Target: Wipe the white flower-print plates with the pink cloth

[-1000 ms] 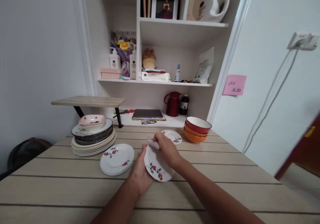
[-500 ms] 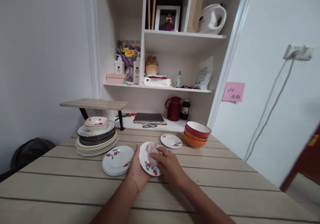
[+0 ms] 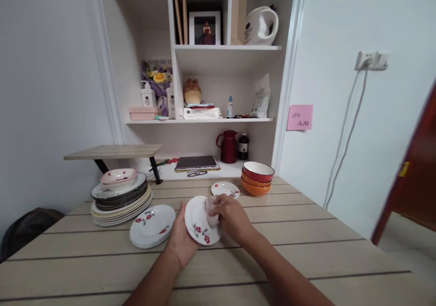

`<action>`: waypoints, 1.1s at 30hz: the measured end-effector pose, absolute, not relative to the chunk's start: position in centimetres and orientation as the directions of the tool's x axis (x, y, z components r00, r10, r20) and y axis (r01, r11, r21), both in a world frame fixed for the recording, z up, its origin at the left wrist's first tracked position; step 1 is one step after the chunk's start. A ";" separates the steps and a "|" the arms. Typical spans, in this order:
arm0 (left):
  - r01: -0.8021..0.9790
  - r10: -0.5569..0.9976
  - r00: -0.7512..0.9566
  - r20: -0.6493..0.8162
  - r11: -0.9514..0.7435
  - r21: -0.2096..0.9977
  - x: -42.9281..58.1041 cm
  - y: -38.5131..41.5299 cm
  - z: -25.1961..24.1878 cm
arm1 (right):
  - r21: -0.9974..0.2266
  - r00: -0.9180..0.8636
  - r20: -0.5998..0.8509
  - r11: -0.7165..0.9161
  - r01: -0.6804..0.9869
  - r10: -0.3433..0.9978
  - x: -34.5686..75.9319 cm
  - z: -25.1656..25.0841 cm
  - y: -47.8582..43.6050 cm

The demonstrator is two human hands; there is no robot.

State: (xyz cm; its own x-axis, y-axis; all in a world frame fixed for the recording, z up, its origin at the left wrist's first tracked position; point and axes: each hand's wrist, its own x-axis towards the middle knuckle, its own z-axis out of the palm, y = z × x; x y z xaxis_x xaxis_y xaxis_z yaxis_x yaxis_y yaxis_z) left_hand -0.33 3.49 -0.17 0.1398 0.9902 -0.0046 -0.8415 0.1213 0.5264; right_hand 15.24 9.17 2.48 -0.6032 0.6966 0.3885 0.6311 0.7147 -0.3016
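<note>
My left hand (image 3: 180, 241) grips a small white plate with red flowers (image 3: 198, 219) from below and tilts it toward me over the wooden table (image 3: 306, 247). My right hand (image 3: 231, 217) presses a pale pink cloth (image 3: 211, 208) against the plate's face, fingers closed on the cloth. To the left lies a short stack of matching flowered plates (image 3: 151, 224). A smaller flowered saucer (image 3: 225, 189) lies just beyond my hands.
A tall stack of mixed plates (image 3: 119, 199) topped by a pink bowl (image 3: 118, 177) stands at the left. Red and orange bowls (image 3: 257, 178) are stacked at the back right. Shelves behind hold a red jug (image 3: 228, 146), bottles and a tablet (image 3: 195, 162).
The cloth in my right hand has slid from the plate's top edge down onto its face. The plate has tilted more upright, and my head has turned slightly right.
</note>
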 end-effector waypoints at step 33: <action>-0.789 0.964 0.245 -0.107 0.262 0.555 0.4 2.8 0.3 | -0.533 -0.560 0.589 0.801 0.273 0.582 13.4 1.4 8.2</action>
